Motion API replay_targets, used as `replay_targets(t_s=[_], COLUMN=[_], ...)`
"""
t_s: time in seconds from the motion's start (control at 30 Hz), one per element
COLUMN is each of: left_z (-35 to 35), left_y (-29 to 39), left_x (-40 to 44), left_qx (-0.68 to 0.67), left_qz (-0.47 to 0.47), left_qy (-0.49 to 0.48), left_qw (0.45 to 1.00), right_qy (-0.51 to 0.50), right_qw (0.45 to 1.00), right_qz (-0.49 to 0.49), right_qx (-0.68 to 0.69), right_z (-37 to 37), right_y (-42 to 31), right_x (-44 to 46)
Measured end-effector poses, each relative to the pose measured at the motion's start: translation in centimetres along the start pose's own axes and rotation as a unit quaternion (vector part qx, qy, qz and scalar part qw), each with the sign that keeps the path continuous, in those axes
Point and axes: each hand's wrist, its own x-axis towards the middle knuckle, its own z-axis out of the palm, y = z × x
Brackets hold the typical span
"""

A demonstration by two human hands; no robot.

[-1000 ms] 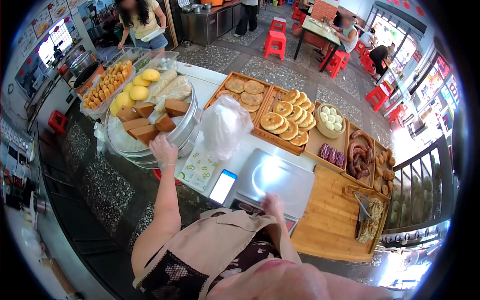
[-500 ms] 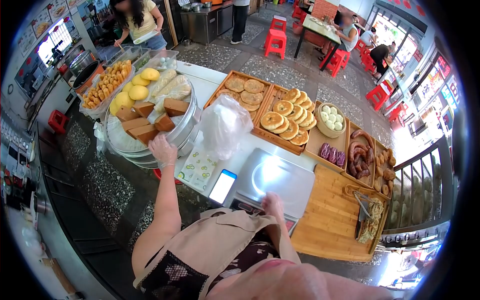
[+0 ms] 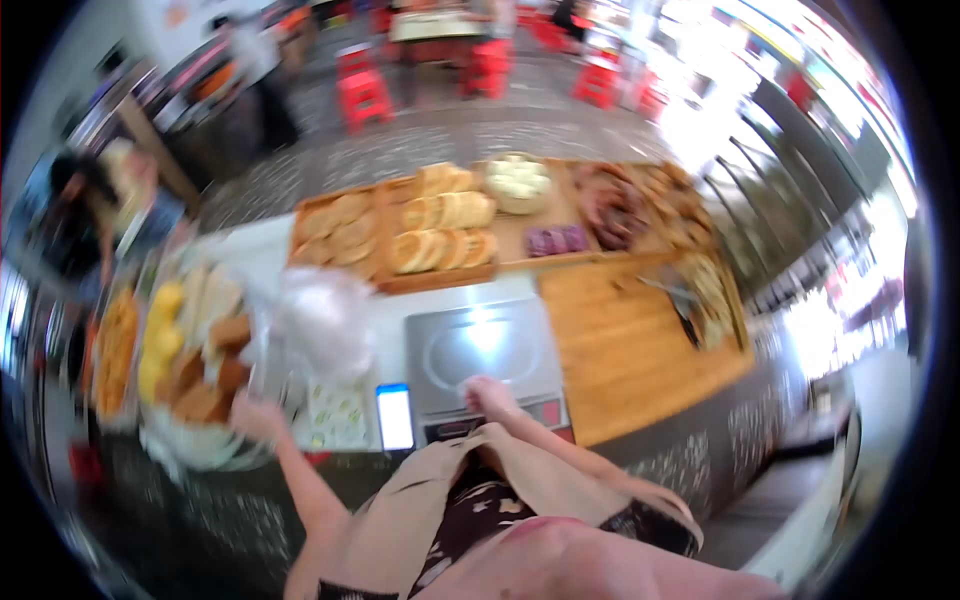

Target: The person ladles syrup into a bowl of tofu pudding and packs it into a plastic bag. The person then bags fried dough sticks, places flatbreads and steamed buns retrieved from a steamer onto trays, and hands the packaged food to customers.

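Observation:
My left hand [image 3: 258, 415] is at the near right rim of the round steamer [image 3: 195, 452], beside the brown cake pieces [image 3: 203, 402]; blur hides its fingers. Yellow buns [image 3: 160, 345] and pale wrapped rolls [image 3: 212, 292] share the steamer. Over the front of the silver scale [image 3: 480, 345] is my right hand [image 3: 488, 397], its fingers curled in with nothing visible in them. Left of the scale lies a lit phone [image 3: 395, 418], next to a green-patterned sheet [image 3: 338, 415]. A heap of clear plastic bags [image 3: 325, 318] sits behind these.
Wooden trays [image 3: 385, 285] hold flatbreads, purple rolls [image 3: 557, 240] and sausages [image 3: 612, 205]. A basket of white buns [image 3: 518, 183] stands among them. Tongs [image 3: 668, 290] lie on the wooden board [image 3: 640, 360]. Fried sticks [image 3: 117, 350] and another person [image 3: 130, 190] are at left.
My view has swung to the right and blurred, so the counter now appears straighter. My left hand stays by the steamer's rim, and my right hand stays closed over the scale's front.

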Motion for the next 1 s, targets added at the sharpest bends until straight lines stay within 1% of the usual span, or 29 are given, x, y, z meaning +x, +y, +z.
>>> replay_targets(t_s=[0.03,0.07,0.1,0.13,0.17,0.2,0.37,0.43,0.47,0.53,0.57,0.63,0.7,0.73,0.8,0.9,0.97,1.0], left_z=[-1.0,-1.0,-0.8,-0.9,0.2,0.2,0.7,0.9,1.3,1.7,0.9,-1.4,-1.2,-0.9,-1.1,-0.9,-0.5,-0.4], left_y=[0.5,0.4,0.3,0.3,-0.4,-0.2,-0.1,-0.1,-0.1,-0.5,-0.1,1.5,1.3,1.3,1.4,1.3,1.0,1.0], left_x=[0.3,0.1,-0.2,-0.1,-0.6,-0.6,-0.7,-0.7,-0.7,-0.8,-0.7,0.1,-0.1,-0.3,-0.2,-0.4,-0.4,-0.4], left_qx=[0.040,0.045,0.062,0.066,0.060,0.065,0.080,0.084,0.083,0.064,0.073,0.079,0.084,0.077,0.072,0.059,0.042,0.041], left_qz=[-0.011,0.001,0.004,-0.011,0.010,0.005,-0.010,0.003,0.004,0.019,0.012,-0.040,-0.052,-0.046,-0.055,-0.067,-0.031,-0.034], left_qy=[-0.062,-0.041,-0.040,-0.071,-0.017,-0.018,-0.013,0.030,0.029,0.078,0.078,-0.070,-0.056,-0.046,-0.047,-0.055,-0.005,-0.004], left_qw=[0.997,0.998,0.997,0.995,0.998,0.998,0.997,0.996,0.996,0.995,0.994,0.994,0.994,0.995,0.995,0.994,0.999,0.999], right_qy=[-0.007,0.017,0.032,0.050,0.043,0.029,0.052,0.061,0.062,0.054,0.047,0.054,0.034,0.036,0.039,0.029,0.031,0.036], right_qw=[1.000,0.999,0.999,0.998,0.997,0.997,0.995,0.995,0.995,0.995,0.996,0.995,0.997,0.996,0.994,0.996,0.995,0.995], right_qz=[0.017,0.014,0.016,0.008,0.013,0.019,0.019,0.022,0.022,0.028,0.033,0.025,0.035,0.035,0.037,0.040,0.040,0.037], right_qx=[0.020,0.029,0.033,0.047,0.060,0.069,0.082,0.078,0.079,0.076,0.070,0.075,0.052,0.071,0.095,0.079,0.082,0.089], right_z=[0.3,0.7,0.9,0.6,0.6,0.6,0.3,0.4,0.3,0.4,0.4,0.2,0.1,0.0,0.0,0.1,0.2,0.3], right_y=[-0.5,-1.1,-1.6,-1.7,-1.6,-1.5,-1.9,-2.4,-2.4,-2.3,-2.2,-1.9,-2.0,-1.7,-1.5,-1.4,-1.4,-1.4], right_x=[-0.4,-1.1,-1.6,-1.6,-1.6,-1.6,-2.3,-2.7,-2.7,-2.5,-2.4,-2.2,-2.1,-1.8,-1.5,-1.4,-1.3,-1.3])
